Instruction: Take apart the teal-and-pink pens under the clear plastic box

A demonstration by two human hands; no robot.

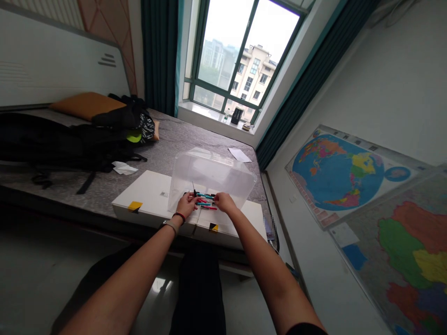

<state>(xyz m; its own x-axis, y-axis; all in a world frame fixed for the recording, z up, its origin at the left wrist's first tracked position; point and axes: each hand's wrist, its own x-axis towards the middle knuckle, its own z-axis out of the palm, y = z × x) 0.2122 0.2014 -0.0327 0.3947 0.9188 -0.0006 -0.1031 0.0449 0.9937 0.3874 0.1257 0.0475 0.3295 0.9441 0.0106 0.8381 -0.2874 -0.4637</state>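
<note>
Several pens (206,196) in teal, red and black lie roughly side by side between my two hands, in front of a clear plastic box (216,172). My left hand (187,205) is closed at their left ends, its thumb and fingers on a pen. From the right, my right hand (225,203) pinches the other ends, with its fingertips partly hidden. A thin dark stick-like piece pokes up beside my left fingers; its kind is unclear. Beneath the pens are white boxes (146,188) with yellow-and-black tape (134,206) on their front edges.
The boxes rest on a grey mattress (171,135). Dark bags (63,139), an orange cushion (87,106) and a crumpled tissue (125,168) lie to the left. A white paper (239,155) lies behind the clear box. Maps (338,172) hang along the right wall.
</note>
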